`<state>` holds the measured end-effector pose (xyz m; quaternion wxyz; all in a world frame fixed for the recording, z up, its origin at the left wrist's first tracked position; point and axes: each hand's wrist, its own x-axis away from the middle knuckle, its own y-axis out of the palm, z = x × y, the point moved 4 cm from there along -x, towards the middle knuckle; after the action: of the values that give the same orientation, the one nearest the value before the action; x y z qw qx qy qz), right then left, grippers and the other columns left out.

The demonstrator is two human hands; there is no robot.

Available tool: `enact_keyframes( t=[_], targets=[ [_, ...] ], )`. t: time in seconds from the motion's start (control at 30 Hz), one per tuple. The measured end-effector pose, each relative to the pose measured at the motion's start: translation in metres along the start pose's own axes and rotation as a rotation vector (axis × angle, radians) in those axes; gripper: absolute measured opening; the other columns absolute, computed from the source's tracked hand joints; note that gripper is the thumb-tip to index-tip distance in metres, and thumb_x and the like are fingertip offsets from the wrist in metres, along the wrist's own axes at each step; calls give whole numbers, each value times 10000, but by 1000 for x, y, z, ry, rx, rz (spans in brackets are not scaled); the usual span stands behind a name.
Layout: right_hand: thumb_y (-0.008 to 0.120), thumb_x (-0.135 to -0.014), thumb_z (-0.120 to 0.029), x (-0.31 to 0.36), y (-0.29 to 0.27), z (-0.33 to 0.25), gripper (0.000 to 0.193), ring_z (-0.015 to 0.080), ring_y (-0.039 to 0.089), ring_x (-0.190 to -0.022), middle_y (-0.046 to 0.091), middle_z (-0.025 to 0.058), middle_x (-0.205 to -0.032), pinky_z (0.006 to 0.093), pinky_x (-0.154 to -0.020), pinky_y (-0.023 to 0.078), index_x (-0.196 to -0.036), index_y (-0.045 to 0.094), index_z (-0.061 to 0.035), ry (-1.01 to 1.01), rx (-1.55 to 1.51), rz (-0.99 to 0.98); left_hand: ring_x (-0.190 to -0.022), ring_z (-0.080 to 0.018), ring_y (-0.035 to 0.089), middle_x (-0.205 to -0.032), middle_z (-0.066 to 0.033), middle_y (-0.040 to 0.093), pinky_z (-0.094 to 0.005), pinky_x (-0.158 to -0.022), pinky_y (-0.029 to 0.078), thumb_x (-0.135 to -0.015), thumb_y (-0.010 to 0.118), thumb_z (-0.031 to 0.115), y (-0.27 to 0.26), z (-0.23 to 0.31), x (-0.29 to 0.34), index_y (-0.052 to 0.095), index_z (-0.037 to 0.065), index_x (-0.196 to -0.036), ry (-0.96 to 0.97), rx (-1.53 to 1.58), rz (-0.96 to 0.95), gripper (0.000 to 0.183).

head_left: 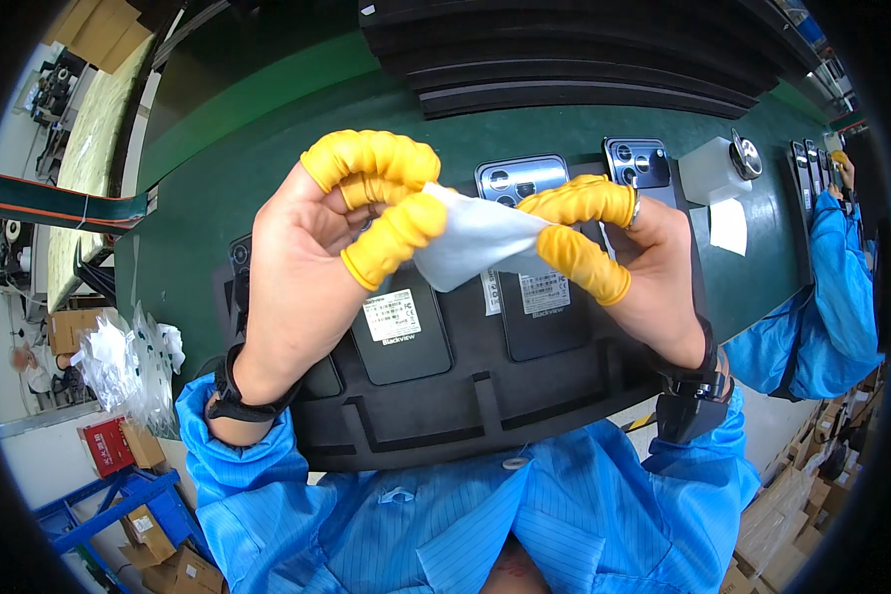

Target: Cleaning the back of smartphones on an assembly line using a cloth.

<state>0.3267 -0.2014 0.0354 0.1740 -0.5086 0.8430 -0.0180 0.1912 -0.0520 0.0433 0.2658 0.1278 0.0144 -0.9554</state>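
The left hand [312, 233] and the right hand [629, 243], both in yellow finger cots, each pinch an edge of a thin white wipe [475, 243] between thumb and fingers, so it hangs over the black foam tray [421, 445]. Whether it is cloth or paper I cannot tell, and the pinched edges are hidden under the fingertips. The wipe and left hand cover the upper part of one labelled smartphone [404, 356]; another smartphone [544, 337] shows its lower back below the wipe. A camera-side smartphone [636, 160] disappears behind the right hand. On the green tabletop [193, 247], the metal-topped dispenser bottle [713, 173] is visible beside a white sheet [729, 227]. At far right, a co-worker's blue sleeve [841, 267] shows; the face is out of view.
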Motion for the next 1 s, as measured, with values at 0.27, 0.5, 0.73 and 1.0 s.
enact_keyframes(
  t=[0.27,0.5,0.73,1.0],
  targets=[
    [689,-816,-64,1,-1,4,177,205,625,-916,655,118,-962,332,-867,479,-963,645,24,96,-104,-53,-945,-171,616,-1079,-106,614,-289,-856,491,-795,701,17,-1,-4,0,511,-26,-1184,-75,24,8,435],
    [701,-811,-82,2,0,2,196,208,627,-918,656,114,-963,329,-875,479,-969,648,22,92,-103,-50,-930,-140,623,-1110,-105,611,-280,-855,490,-771,705,-31,0,-1,-1,516,-25,-1155,-27,8,15,428],
    [701,-803,-68,2,1,2,187,208,626,-924,660,117,-951,328,-867,477,-958,653,24,65,-51,-49,-909,-155,626,-1056,-101,622,-271,-800,507,-779,715,8,0,3,2,536,-28,-1126,56,-111,49,392],
    [743,-743,-71,-2,-1,5,221,121,616,-733,680,77,-890,242,-681,486,-938,668,0,-104,110,59,-926,-169,622,-1075,-106,620,-272,-816,500,-793,689,-34,-13,3,1,518,-35,-1145,166,39,124,391]
  ],
)
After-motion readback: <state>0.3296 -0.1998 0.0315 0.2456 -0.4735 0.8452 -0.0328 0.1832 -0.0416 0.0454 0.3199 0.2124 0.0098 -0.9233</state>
